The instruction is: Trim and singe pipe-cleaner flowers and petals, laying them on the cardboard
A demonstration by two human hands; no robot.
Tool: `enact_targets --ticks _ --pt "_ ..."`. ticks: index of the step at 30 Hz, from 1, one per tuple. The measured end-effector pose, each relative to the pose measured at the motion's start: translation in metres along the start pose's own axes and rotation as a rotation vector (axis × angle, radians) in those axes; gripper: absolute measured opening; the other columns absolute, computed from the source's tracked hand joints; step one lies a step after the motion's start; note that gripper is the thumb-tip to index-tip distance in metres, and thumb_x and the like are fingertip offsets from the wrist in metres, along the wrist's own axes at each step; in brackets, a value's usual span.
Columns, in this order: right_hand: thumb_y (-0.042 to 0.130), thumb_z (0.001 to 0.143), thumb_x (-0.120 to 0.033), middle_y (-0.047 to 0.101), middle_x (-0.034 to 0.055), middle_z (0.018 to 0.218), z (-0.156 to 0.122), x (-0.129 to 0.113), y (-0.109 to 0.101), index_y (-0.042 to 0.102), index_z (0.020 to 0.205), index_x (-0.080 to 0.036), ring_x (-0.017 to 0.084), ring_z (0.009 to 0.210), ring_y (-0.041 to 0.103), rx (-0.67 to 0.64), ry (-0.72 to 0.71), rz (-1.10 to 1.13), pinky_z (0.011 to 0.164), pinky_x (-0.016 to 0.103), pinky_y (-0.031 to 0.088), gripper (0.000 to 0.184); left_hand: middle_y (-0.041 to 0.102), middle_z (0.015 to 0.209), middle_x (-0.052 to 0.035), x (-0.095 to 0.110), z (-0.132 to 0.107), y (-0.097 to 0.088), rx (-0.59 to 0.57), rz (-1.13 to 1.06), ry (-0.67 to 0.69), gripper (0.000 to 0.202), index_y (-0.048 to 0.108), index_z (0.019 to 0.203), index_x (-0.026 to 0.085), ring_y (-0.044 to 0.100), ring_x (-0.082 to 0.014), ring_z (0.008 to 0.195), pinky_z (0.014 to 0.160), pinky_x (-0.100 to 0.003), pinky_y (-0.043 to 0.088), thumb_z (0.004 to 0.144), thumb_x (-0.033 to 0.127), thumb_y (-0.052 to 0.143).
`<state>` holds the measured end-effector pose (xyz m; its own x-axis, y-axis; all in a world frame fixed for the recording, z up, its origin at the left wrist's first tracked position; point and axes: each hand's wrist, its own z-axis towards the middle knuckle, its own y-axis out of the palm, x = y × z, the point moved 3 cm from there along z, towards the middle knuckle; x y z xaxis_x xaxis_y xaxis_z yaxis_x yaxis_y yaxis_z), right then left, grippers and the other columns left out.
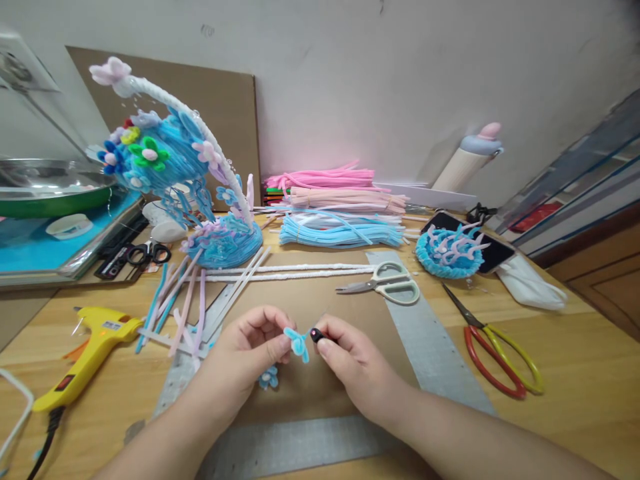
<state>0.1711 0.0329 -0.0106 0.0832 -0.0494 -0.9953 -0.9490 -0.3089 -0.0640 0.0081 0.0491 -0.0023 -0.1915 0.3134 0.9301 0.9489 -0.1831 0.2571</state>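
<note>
Between its thumb and fingertips, my left hand pinches a light blue pipe cleaner flower with looped petals. Just right of it, my right hand is closed around a small black object with a pinkish spot on its end; most of it is hidden in the fingers, so its kind is unclear. The object's end is close to the flower, and I cannot tell if they touch. Below my left hand, a finished blue flower with a pale centre lies on the brown cardboard.
White-handled scissors and red-and-yellow scissors lie to the right. A yellow glue gun is at left. Behind stand a blue pipe cleaner lamp-like piece, pipe cleaner bundles, a fringed blue disc and a phone.
</note>
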Motion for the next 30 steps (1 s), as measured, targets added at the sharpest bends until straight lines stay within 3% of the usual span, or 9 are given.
enact_targets --ticks 30 --pt "0.053 0.085 -0.048 0.039 -0.0053 0.066 -0.0011 0.0034 0.0008 0.045 0.071 -0.023 0.013 0.063 0.034 -0.006 -0.007 0.003 0.059 0.027 0.032 0.029 0.067 0.070 0.0020 -0.0008 -0.0011 -0.0011 -0.018 -0.034 0.017 0.030 0.069 0.073 0.020 0.056 -0.0101 0.061 0.058 -0.019 0.046 0.062 0.038 0.091"
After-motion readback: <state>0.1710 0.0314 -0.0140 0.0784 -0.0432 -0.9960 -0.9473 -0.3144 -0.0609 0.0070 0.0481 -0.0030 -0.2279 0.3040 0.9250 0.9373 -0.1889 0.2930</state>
